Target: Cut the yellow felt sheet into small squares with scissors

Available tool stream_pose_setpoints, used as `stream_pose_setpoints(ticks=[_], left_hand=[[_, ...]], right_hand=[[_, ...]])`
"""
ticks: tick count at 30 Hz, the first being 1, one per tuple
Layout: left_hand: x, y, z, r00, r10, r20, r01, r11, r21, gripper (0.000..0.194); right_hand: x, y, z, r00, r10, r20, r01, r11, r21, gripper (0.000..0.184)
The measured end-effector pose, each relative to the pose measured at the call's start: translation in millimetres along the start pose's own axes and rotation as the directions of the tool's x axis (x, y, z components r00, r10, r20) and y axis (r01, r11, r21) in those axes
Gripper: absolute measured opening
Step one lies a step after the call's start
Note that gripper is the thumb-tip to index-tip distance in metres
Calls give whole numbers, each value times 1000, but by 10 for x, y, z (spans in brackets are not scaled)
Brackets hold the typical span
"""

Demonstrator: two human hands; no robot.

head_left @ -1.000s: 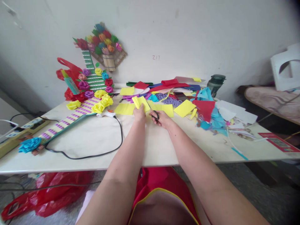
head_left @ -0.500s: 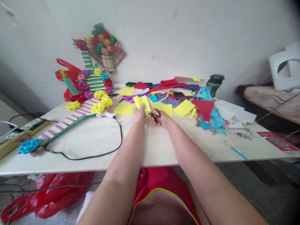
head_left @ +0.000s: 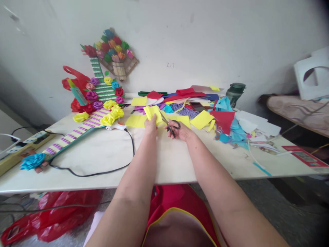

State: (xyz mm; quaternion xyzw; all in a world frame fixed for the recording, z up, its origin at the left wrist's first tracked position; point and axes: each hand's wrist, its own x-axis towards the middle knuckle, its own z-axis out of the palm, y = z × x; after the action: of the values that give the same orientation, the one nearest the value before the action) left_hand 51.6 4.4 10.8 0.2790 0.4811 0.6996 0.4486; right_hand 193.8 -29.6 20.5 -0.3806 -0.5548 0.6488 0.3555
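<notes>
My left hand [head_left: 150,123] pinches a folded piece of yellow crepe paper [head_left: 153,113] just above the table. In my right hand [head_left: 180,131] is a pair of scissors [head_left: 171,126] with black handles, its fingers wrapped round the loops. The blades point up and left, beside the right edge of the held paper. Behind and under the hands lies a flat yellow strip [head_left: 135,120] on the table. Another yellow piece [head_left: 202,119] rests to the right of the scissors.
A paper-flower guitar [head_left: 77,132] and a white glue gun [head_left: 116,127] with a black cord lie left. Coloured paper and purple yarn [head_left: 185,110] are piled at the back. Right of these stand a dark bottle [head_left: 235,93] and blue scraps [head_left: 238,133]. A power strip [head_left: 28,144] sits far left.
The scissors have moved slightly right and down, away from the held paper, and their blades now tilt more to the left. My left hand has shifted a little left with the yellow paper.
</notes>
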Motion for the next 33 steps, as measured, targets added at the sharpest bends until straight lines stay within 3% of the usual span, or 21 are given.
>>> stream_pose_setpoints(ticks=[12, 33], left_hand=[[-86, 30, 71, 995, -37, 92, 40, 998, -38, 17], [-140, 29, 117, 996, -38, 80, 42, 998, -53, 20]], right_hand=[[6, -4, -48, 997, -69, -40, 70, 997, 16, 40], [135, 123, 31, 988, -106, -110, 110, 994, 25, 45]])
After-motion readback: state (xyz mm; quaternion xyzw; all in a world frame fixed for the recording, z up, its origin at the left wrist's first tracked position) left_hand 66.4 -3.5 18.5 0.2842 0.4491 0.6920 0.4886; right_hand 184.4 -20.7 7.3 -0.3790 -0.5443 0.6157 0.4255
